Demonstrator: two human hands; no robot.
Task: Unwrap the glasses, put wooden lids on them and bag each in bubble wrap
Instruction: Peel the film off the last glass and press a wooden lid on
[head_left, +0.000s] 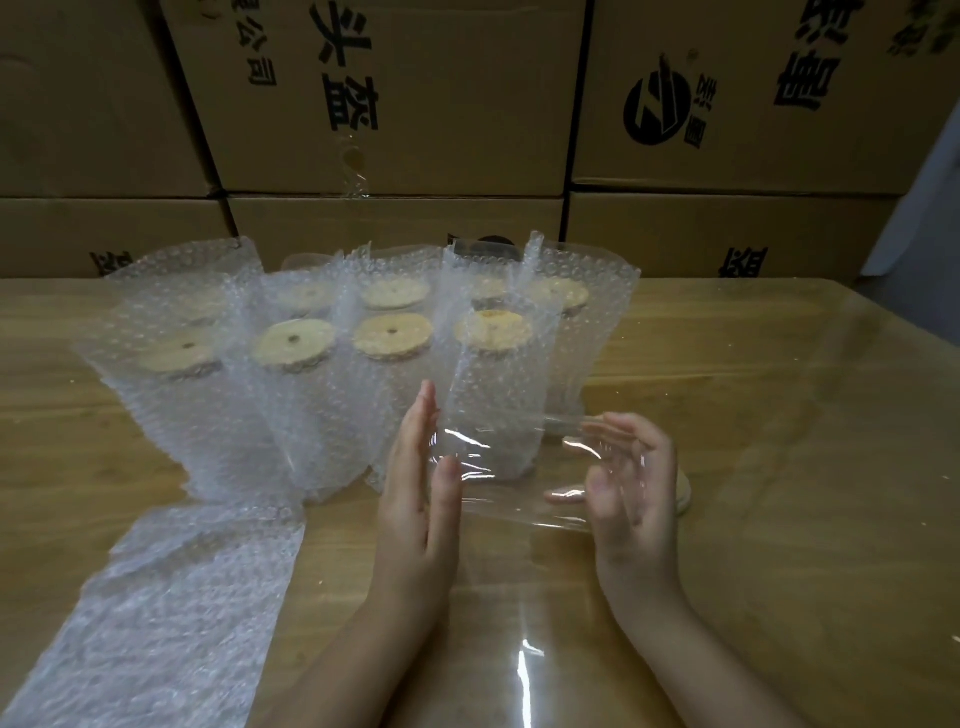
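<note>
My left hand (415, 499) stands on edge with straight fingers, its palm against the left side of a clear plastic wrap (514, 467). My right hand (631, 483) faces it with loosely bent fingers that show through the film's right end. Whether a glass is inside the wrap I cannot tell. Behind my hands stand several glasses with wooden lids (292, 344), each upright in an open-topped bubble wrap bag (332, 415). A loose wooden lid (684, 496) peeks out just behind my right hand.
Flat bubble wrap bags (171, 597) lie in a pile at the front left of the wooden table (779, 415), which has a glossy clear cover. Stacked cardboard boxes (395, 104) form a wall along the table's far edge.
</note>
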